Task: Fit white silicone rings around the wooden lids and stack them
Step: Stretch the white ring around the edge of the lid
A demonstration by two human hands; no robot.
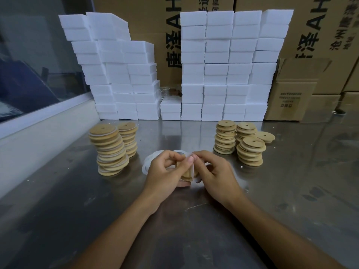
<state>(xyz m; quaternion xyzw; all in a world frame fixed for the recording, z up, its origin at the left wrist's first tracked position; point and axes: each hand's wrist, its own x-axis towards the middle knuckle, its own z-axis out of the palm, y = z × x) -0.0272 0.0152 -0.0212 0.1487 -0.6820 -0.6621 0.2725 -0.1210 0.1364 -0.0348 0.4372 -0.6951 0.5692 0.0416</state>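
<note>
Wooden lid (186,171) w/ ring pinched in left hand (165,172) & right hand (215,171); 5 stacks.

A single wide-angle view is being taken from a camera worn on the person's head, and it is being aimed forward and down across the steel worktop (291,181). The left hand (162,174) and right hand (215,174) are being framed close in at the centre, with both forearms running out of the bottom edge. The far side is being closed off by stacked white foam blocks (223,74) and cardboard boxes (291,98), bowed by the lens. No second view is being given.
</note>
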